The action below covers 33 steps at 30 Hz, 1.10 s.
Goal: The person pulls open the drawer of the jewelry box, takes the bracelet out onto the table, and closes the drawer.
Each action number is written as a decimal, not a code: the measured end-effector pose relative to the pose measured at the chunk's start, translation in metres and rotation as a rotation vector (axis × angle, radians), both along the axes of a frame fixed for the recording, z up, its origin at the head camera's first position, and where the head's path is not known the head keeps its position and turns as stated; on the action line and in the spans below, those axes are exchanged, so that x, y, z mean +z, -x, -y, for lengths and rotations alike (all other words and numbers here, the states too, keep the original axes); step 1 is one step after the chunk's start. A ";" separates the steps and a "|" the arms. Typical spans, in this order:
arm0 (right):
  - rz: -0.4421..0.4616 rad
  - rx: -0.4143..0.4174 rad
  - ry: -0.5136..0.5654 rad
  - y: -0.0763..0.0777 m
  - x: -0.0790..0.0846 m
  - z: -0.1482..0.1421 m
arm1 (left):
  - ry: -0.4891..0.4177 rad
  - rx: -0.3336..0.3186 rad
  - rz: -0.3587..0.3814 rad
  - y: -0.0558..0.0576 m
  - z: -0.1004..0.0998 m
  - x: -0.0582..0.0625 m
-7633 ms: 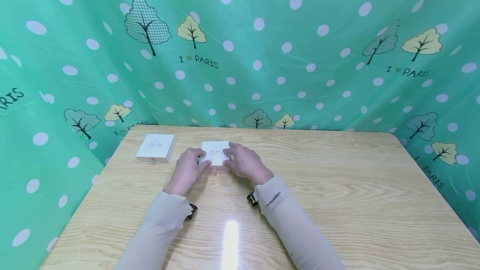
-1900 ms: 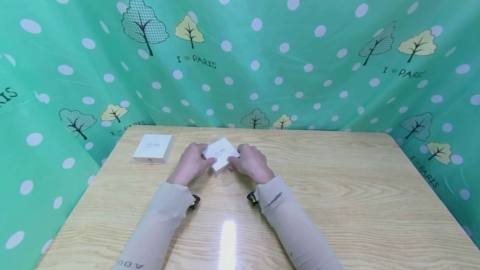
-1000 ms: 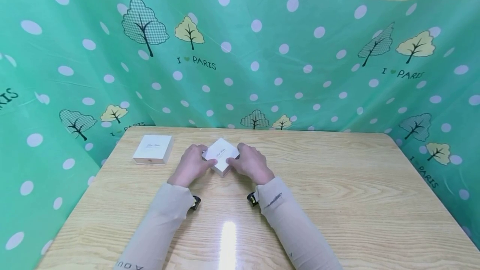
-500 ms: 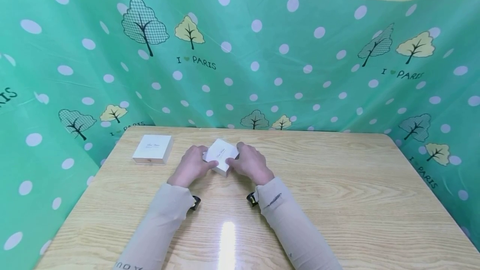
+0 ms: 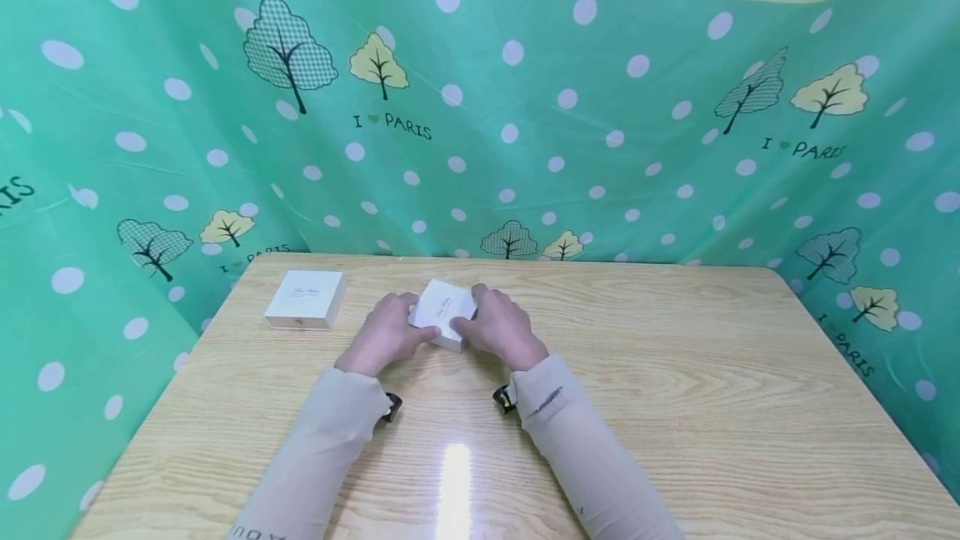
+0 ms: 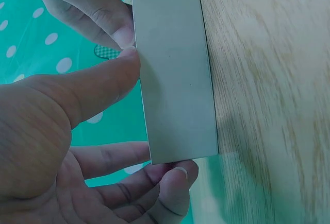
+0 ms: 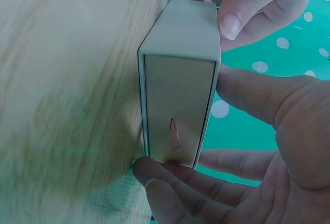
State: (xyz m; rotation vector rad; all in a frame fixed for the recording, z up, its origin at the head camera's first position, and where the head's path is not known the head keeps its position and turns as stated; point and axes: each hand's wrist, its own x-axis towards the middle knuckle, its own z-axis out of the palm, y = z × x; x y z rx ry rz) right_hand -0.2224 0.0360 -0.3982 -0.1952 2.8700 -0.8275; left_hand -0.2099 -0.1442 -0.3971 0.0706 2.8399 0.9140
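Box (image 5: 444, 298): on the desk (image 5: 645, 407), between left hand (image 5: 384, 332) and right hand (image 5: 502, 327), set askew; top nearly square, no clear long axis.
Left grip: fingers part-curled, thumb on top, holding its left side.
Right grip: likewise, on the right, near the tab (image 7: 174, 137).
Nearer hand: neither; both touch it.
Second box (image 5: 305, 298): apart, further left.

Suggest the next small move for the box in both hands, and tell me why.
I'd probably turn the held box until it sits square to the back edge of the table. It looks askew, while the other box lies nearly square. The left hand and right hand both grip it, so a small twist should be easy.
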 end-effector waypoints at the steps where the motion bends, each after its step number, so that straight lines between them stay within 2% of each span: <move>1: -0.001 0.000 -0.001 0.000 0.000 0.000 | 0.000 -0.002 -0.002 0.000 0.000 0.000; 14: -0.004 0.007 -0.011 0.001 0.000 0.000 | -0.035 -0.032 -0.043 0.000 -0.001 -0.002; 33: 0.004 0.029 -0.005 0.001 0.000 -0.001 | -0.074 -0.030 -0.045 -0.002 -0.004 -0.004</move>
